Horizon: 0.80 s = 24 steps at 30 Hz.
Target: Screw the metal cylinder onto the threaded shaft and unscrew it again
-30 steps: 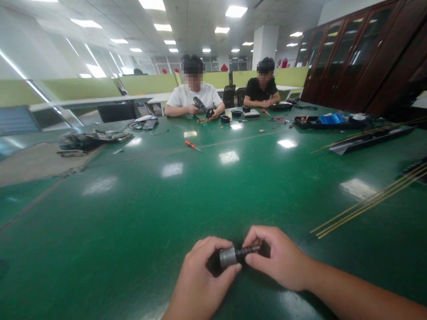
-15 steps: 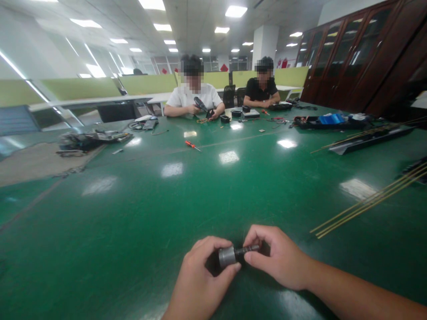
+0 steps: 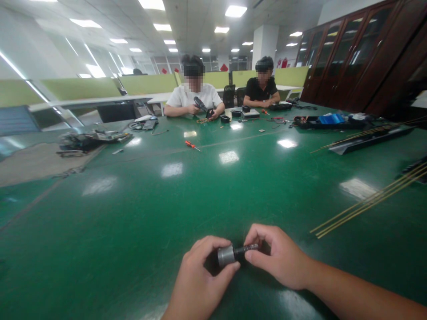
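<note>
Low in the head view, a short grey metal cylinder with a black shaft (image 3: 227,256) lies across between my hands, close above the tabletop. My left hand (image 3: 208,266) is closed around the wide grey end, thumb below and fingers above. Thumb and fingers of my right hand (image 3: 275,253) pinch the narrow, ridged tip of the shaft. Its exact kind cannot be made out. Part of the grey end is hidden by my left fingers.
Brass-coloured rods (image 3: 360,203) stick in from the right on the green table (image 3: 140,213). An orange-handled screwdriver (image 3: 191,145) lies farther off. Electronic scrap (image 3: 91,138) is piled at left. Two people sit across the table, one holding a dark tool (image 3: 200,104).
The grey cylinder and shaft have shifted very slightly to the left in my hands. Both hands keep the same grip.
</note>
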Motion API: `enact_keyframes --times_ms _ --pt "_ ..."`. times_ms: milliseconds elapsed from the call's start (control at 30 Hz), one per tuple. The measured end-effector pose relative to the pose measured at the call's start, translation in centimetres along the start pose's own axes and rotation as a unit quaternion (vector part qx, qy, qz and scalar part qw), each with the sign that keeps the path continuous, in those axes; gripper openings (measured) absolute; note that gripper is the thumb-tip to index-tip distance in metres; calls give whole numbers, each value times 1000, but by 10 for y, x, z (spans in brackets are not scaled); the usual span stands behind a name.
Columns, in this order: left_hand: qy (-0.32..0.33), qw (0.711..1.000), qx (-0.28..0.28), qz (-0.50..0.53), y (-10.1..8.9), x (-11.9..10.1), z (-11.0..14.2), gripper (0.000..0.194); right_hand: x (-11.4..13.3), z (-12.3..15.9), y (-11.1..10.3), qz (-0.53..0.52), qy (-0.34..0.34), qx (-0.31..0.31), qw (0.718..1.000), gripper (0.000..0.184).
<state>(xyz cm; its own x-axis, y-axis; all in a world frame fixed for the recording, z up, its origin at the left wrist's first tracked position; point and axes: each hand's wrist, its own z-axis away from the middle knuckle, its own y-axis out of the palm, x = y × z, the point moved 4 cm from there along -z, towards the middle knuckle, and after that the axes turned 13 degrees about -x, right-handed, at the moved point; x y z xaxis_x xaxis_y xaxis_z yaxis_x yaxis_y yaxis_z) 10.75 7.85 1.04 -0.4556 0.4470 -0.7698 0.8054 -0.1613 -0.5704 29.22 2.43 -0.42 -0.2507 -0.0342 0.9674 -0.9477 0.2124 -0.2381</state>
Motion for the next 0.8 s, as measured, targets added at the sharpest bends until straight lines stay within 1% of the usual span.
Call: enact_keyframes --times_ms 133,467,700,800 --pt "-5 1000 -4 -3 -1 1 -1 19 0 0 1 -4 1 3 1000 7" --pt "-12 1000 -2 -2 -1 1 -1 17 -2 -1 1 -18 10 -11 1000 8" --pt "-19 1000 -12 -7 -4 4 0 19 -7 -1 -1 -15 16 -23 1000 10" --pt "-13 1000 -14 -3 -4 5 0 19 -7 -1 -2 -13 17 -26 999 10"
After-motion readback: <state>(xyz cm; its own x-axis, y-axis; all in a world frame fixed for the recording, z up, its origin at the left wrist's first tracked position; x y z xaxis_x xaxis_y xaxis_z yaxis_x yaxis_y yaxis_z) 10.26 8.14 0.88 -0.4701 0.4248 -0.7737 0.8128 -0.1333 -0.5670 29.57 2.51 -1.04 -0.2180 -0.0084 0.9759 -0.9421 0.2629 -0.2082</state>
